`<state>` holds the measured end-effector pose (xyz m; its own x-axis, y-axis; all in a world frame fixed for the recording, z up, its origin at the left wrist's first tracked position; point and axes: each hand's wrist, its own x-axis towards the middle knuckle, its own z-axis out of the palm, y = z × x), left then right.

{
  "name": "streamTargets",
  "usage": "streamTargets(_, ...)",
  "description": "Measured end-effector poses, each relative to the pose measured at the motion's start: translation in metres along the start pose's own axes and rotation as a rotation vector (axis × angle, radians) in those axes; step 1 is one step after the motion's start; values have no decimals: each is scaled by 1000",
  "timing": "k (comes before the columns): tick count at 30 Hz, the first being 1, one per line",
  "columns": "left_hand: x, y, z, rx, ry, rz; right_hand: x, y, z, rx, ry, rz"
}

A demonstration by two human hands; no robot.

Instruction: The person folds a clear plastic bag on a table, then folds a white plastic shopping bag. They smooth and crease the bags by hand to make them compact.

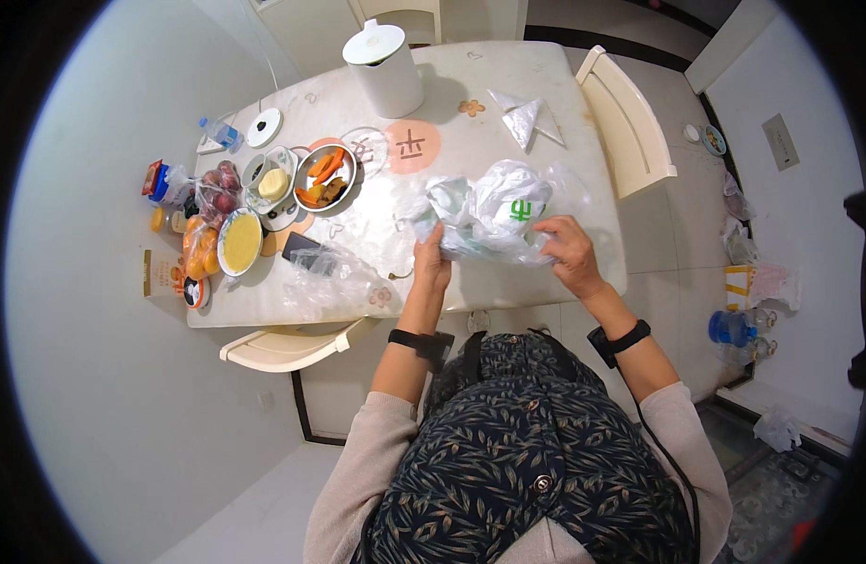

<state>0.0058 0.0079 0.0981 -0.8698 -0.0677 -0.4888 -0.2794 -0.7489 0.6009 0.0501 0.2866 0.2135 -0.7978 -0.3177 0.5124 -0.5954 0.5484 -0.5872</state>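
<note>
A crumpled bundle of white and clear plastic bags (pixel 507 201), one with green print, lies near the table's front right in the head view. My left hand (pixel 431 259) grips the bundle's near left corner, thumb on top. At its right side, my right hand (pixel 572 255) pinches the clear plastic edge between thumb and fingers. Beyond the bundle are white plastic bags folded into flat triangles (pixel 523 123). Left of my left hand, a loose clear plastic bag (pixel 334 282) partly covers a dark phone-like object (pixel 302 247).
A white lidded pitcher (pixel 387 77) stands at the back of the table (pixel 461 285). Leftward are a metal bowl of orange pieces (pixel 326 178), a bowl of yellow food (pixel 240 242), bagged oranges (pixel 200 247) and a water bottle (pixel 223 134). Chairs (pixel 627 127) flank the table.
</note>
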Motion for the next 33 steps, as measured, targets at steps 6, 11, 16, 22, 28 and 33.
streamTargets(6, -4, -17, 16, -237, 30, 56, -64, 64, -49, -26, -121, 182)
streamTargets(11, -36, -25, 42, 14, -44, 195, -77, 61, -76, 67, -185, 397)
streamTargets(16, -62, -35, 64, 71, -111, 163, -40, 50, -69, 71, 30, 244)
streamTargets(22, -62, -27, 66, -116, -93, 167, -57, 71, -55, 333, -144, 493)
streamTargets(28, -52, -29, 53, -218, -78, 132, -78, 116, -81, 504, 169, 824)
streamTargets(33, -39, -12, 29, -179, 10, 184, -95, 147, -111, 591, 549, 946)
